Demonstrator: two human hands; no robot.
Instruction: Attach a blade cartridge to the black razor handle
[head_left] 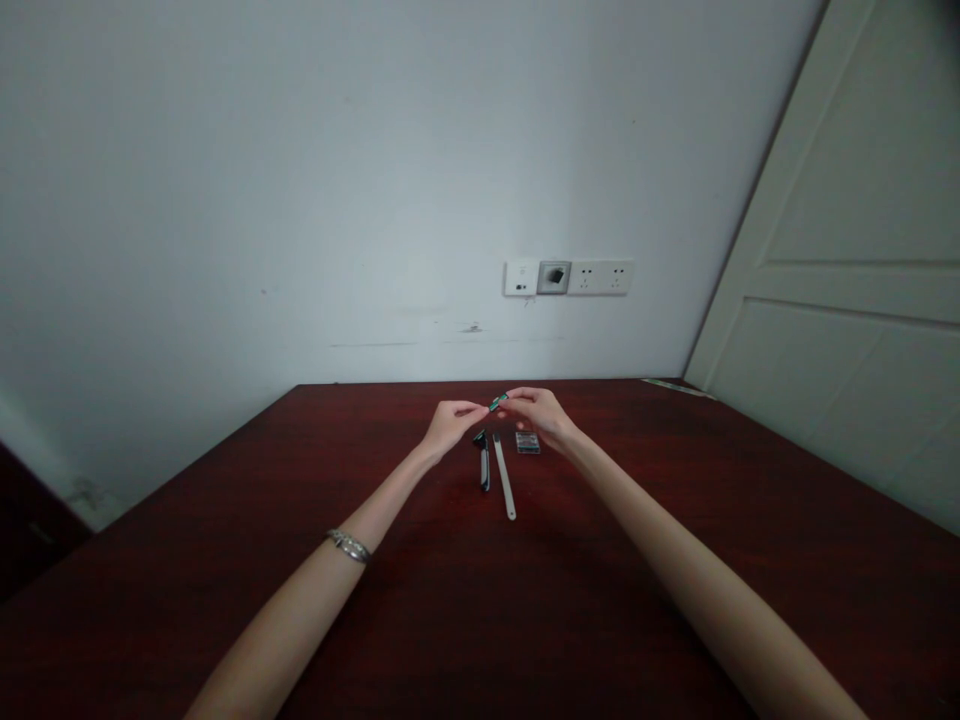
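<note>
A small green-and-dark oblong piece, by its look a razor cartridge [494, 404], is held up above the table between my two hands. My left hand [452, 425] pinches its near left end with thumb and forefinger. The upper right end sits in the closed fingertips of my right hand [538, 412]. Just below lies a razor [484, 465] with a grey-and-black handle, its dark head pointing away from me. Beside it is a slim white stick-like brush [505, 483] with a dark far tip. A small clear case [527, 443] rests under my right hand.
The dark red wooden table [480, 620] runs back to a white wall [300, 180]. Wall sockets [600, 277] are set above its back edge. A pale panelled door [855, 300] stands at the right. A thin flat strip [679, 388] lies at the table's far right corner.
</note>
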